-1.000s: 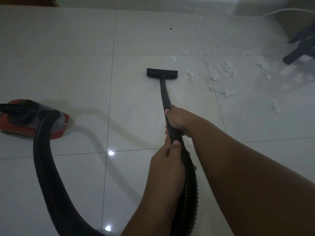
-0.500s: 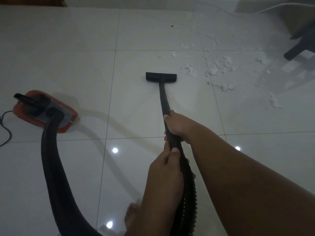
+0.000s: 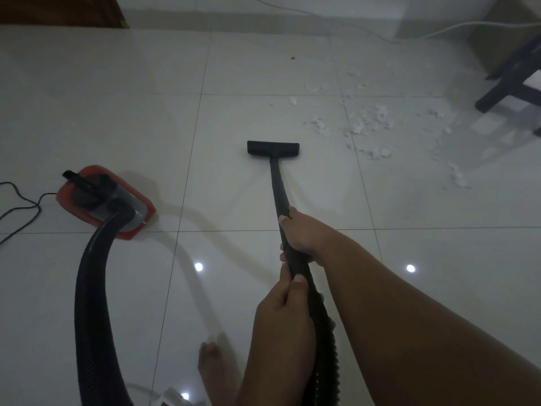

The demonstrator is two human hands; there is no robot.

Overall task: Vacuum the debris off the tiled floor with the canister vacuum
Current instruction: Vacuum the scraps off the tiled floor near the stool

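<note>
A: Looking at the biggest thing first, the tiled floor [image 3: 102, 98] fills the frame, and the debris [image 3: 369, 124] is a scatter of pale scraps in the upper right of it, spreading down toward the right edge.

B: And the canister vacuum [image 3: 105, 197]?

A: Left of centre, red and grey, well apart from the scraps. Its ribbed hose [image 3: 90, 303] arcs down the lower left and out of the frame, coming back up under the hands.

B: So what does the next move hinge on?

A: The wand [image 3: 278, 189]. Its long axis runs from lower centre almost straight up the frame, ending at the floor head [image 3: 273, 148], which lies flat on bare tile. The nearest scraps sit just up and to the right of that head, not under it.

B: Which hand leads?

A: The right hand [image 3: 304, 232] is clenched round the wand higher up, nearer the head; the left hand [image 3: 282, 317] is wrapped round the hose end below. I'd judge the head needs swinging rightward and pushing forward.
</note>
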